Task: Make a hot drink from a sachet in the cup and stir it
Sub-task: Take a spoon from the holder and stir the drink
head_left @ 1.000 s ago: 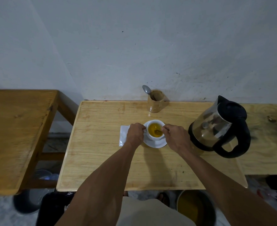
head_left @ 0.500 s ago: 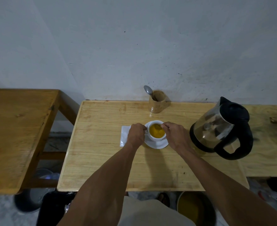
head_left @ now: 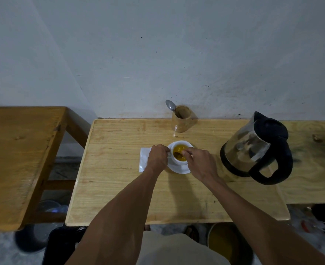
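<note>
A white cup (head_left: 179, 162) of yellow-orange drink stands on a white saucer (head_left: 178, 168) in the middle of the light wooden table (head_left: 119, 178). My left hand (head_left: 158, 156) grips the cup's left side, at its handle. My right hand (head_left: 200, 162) pinches a small spoon whose bowl (head_left: 177, 155) is dipped in the drink. A white sachet (head_left: 144, 159) lies flat on the table left of the saucer, partly under my left hand.
A steel and black electric kettle (head_left: 253, 150) stands to the right of the cup. A wooden holder (head_left: 182, 121) with a spoon (head_left: 170, 105) sits at the back by the wall. Another wooden table (head_left: 14, 159) is on the left. Buckets sit on the floor below.
The spoon in my right hand has moved around inside the cup, from the right side towards the near left. My left hand stays on the cup.
</note>
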